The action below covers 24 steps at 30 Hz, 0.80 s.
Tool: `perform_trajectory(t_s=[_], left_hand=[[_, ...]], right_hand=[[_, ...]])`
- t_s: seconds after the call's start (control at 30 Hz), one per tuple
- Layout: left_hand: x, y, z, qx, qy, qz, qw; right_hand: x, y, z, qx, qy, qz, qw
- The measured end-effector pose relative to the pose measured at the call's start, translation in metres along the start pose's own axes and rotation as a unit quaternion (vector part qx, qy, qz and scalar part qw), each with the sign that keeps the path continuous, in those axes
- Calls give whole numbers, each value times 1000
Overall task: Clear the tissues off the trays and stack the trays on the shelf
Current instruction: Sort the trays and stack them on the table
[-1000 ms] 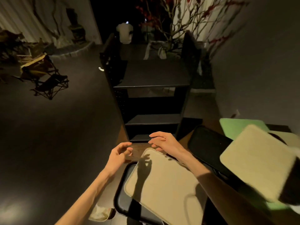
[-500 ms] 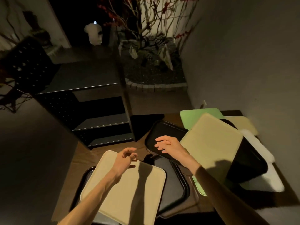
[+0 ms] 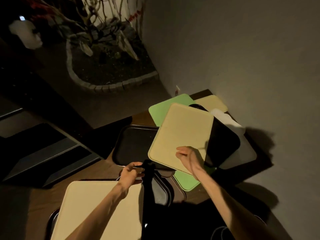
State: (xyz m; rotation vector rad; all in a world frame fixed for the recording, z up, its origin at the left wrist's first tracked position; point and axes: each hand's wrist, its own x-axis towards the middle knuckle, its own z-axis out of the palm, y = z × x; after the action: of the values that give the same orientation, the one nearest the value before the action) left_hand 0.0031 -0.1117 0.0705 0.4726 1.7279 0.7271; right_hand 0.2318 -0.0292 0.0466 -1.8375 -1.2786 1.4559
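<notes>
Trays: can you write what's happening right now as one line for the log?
left hand: gripping black tray edge | right hand: open over beige tray | tissues: none seen | shelf: no trays visible

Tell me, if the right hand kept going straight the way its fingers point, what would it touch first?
Probably the beige tray: the right hand hangs over its near edge, fingers aimed left across it. Whether the fingers already touch it, the blur hides.

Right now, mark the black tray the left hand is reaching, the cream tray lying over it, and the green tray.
black tray (image 3: 133, 146), head view, bare dark floor.
cream tray (image 3: 181, 135), head view, middle of its flat top.
green tray (image 3: 161, 108), head view, exposed far-left corner.
</notes>
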Motion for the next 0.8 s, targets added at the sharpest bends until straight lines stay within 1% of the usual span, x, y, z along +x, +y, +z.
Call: perform_trajectory(t_s=[0.07, 0.13, 0.23, 0.3, 0.37, 0.47, 0.63, 0.73, 0.8], left_hand=[[5, 0, 9, 5, -6, -13, 1000], [8, -3, 15, 7, -19, -24, 1000], [11, -4, 21, 12, -27, -32, 999], [12, -2, 22, 12, -29, -35, 999], [13, 1, 22, 12, -37, -40, 998], [17, 5, 20, 9, -47, -45, 998], [23, 6, 16, 17, -47, -43, 998], [27, 3, 17, 23, -45, -46, 998], [27, 1, 18, 28, -51, -47, 997]], right_hand=[[8, 19, -7, -14, 71, 3, 997], [11, 35, -11, -27, 108, 17, 994], [16, 49, -21, -93, 187, 62, 976], [21, 55, -25, -95, 222, 89, 966], [26, 58, -25, -80, 231, 109, 964], [32, 57, -25, -60, 216, 132, 966], [43, 56, -22, -43, 224, 134, 964], [50, 58, -25, -44, 229, 157, 960], [50, 56, -26, -49, 237, 154, 958]])
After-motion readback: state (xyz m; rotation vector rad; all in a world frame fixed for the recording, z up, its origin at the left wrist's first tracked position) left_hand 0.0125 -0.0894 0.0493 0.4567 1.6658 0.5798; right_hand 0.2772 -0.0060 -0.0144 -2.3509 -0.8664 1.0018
